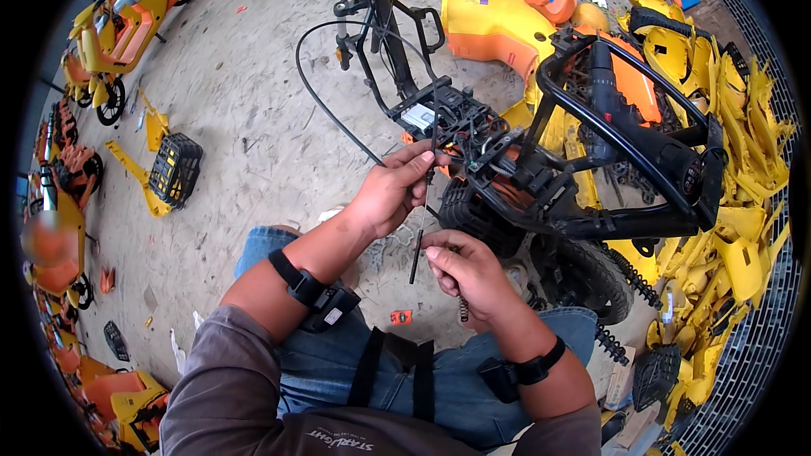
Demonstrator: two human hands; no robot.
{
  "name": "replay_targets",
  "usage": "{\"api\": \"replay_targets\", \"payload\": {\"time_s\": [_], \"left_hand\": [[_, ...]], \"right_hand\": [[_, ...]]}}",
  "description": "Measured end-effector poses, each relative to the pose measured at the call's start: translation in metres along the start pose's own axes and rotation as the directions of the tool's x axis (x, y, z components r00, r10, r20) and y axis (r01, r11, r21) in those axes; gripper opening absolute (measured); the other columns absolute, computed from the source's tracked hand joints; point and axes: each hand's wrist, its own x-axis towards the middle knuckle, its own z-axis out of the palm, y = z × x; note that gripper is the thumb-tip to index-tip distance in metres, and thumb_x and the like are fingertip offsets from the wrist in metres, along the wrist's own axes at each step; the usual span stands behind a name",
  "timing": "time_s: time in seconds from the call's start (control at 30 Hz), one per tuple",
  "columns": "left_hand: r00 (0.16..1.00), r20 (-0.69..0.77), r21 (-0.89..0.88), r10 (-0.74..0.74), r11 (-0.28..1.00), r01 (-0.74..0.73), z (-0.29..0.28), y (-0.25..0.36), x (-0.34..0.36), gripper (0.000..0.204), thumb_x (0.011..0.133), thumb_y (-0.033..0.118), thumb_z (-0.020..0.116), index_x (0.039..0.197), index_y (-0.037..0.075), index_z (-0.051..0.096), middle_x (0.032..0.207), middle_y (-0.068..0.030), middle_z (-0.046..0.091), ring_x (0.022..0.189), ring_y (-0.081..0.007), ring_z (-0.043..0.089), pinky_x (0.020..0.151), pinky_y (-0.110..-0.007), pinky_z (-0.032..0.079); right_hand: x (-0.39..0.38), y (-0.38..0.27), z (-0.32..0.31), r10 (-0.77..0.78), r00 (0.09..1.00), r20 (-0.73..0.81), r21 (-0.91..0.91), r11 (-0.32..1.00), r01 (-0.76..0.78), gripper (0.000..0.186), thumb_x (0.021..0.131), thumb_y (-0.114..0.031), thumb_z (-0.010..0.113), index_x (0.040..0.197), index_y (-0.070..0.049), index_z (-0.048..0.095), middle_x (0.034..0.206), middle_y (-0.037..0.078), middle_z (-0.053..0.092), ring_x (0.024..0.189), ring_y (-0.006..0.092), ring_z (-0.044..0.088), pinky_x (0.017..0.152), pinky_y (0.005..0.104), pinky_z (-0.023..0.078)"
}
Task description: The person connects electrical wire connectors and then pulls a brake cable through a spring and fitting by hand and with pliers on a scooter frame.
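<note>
My left hand [394, 190] is closed, pinching a black brake-type cable [328, 128]. That cable bows out in a wide loop toward the upright tube of a scooter frame. Below the left fingers a thin wire runs down into a black sleeve [415, 265], which hangs beside my right fingertips. My right hand [469, 274] is closed, with a small coil spring [463, 309] sticking out under its fingers. Whether the right fingertips also touch the wire, I cannot tell. Just beyond both hands stands the stripped black scooter frame [604, 122], with exposed wiring and a silver box [420, 116].
A power drill [601, 93] rests within the rear frame, above the wheel [583, 280]. Yellow body panels [735, 253] are heaped along the right. A black basket [176, 171] on yellow parts lies left on the concrete. Scooters [127, 25] line the left side.
</note>
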Motion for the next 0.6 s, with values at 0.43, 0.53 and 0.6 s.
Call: {"api": "replay_targets", "payload": {"time_s": [0.43, 0.53, 0.6], "left_hand": [[0.927, -0.288, 0.010, 0.242, 0.968, -0.250, -0.010, 0.002, 0.004, 0.059, 0.101, 0.017, 0.054, 0.149, -0.004, 0.028, 0.116, -0.0098, 0.067, 0.060, -0.0062, 0.047, 0.056, -0.022, 0.043], [0.896, -0.355, 0.039, 0.265, 0.962, -0.269, -0.007, 0.005, 0.003, 0.061, 0.102, 0.017, 0.054, 0.151, -0.003, 0.025, 0.120, -0.0098, 0.065, 0.064, -0.0066, 0.045, 0.060, -0.022, 0.043], [0.888, -0.360, 0.058, 0.286, 0.957, -0.285, -0.007, 0.006, 0.003, 0.061, 0.102, 0.018, 0.054, 0.151, -0.003, 0.025, 0.120, -0.0099, 0.064, 0.065, -0.0066, 0.045, 0.060, -0.022, 0.043]], "right_hand": [[-0.007, 0.003, 0.005, 0.226, 0.973, 0.043, -0.107, 0.970, -0.220, 0.022, 0.100, -0.021, 0.058, 0.109, -0.001, 0.059, 0.082, 0.000, 0.054, 0.067, 0.0054, 0.046, 0.055, 0.0205, 0.041], [-0.006, 0.004, 0.004, 0.208, 0.978, 0.012, -0.228, 0.953, -0.200, 0.022, 0.102, -0.023, 0.053, 0.110, -0.004, 0.058, 0.076, -0.002, 0.050, 0.063, 0.0051, 0.045, 0.053, 0.0219, 0.040], [-0.003, 0.010, 0.000, 0.160, 0.987, 0.018, -0.195, 0.969, -0.153, 0.023, 0.102, -0.022, 0.053, 0.111, -0.002, 0.059, 0.079, -0.002, 0.051, 0.066, 0.0046, 0.045, 0.054, 0.0205, 0.040]]}}
